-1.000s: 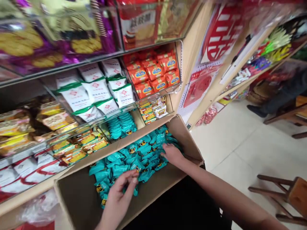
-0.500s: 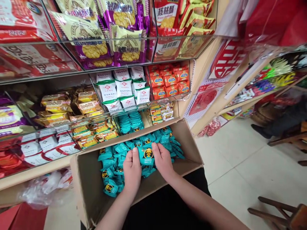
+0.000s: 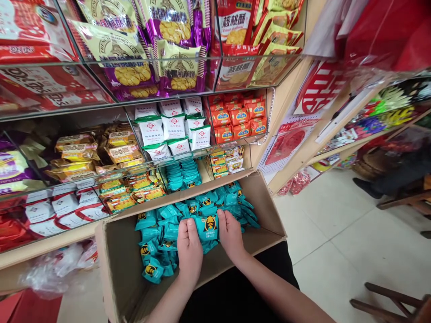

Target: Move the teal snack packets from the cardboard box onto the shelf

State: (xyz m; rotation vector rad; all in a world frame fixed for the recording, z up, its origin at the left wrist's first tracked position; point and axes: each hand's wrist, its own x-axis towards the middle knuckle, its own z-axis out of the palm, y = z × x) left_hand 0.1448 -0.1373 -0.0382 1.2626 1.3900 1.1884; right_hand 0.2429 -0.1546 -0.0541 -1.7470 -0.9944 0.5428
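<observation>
At the far left we see crumpled clear plastic [image 3: 50, 271] under the shelving, with a red box [image 3: 35, 307] below it; the plastic is blurred, so we cannot tell what, if anything, it wraps. Above, on the lower shelf, white packets with red trim [image 3: 63, 205] sit in rows, and over them lie gold-brown packets [image 3: 76, 150]. Next we come to an open cardboard box [image 3: 117, 262], set slantwise just in front of the shelves, its long back edge near the lowest one. Inside, a loose heap of teal packets [image 3: 193, 207] fills much of it, leaving the left end bare. Over this heap we find the left hand [image 3: 190, 244], thumb and curled fingers pinched on the left end of a single teal packet [image 3: 209, 228], its dark-and-yellow emblem facing up. The right hand [image 3: 230, 233] grips the opposite end in the same way, so both hands are clamped on the one packet, with its middle showing between them. Further right we see small red packets [image 3: 239, 117] on a shelf, then a red cut-out sign [image 3: 319, 87], pale floor tiles [image 3: 350, 251], wooden stool legs [image 3: 390, 294] and another person's dark shoe [image 3: 367, 187].
</observation>
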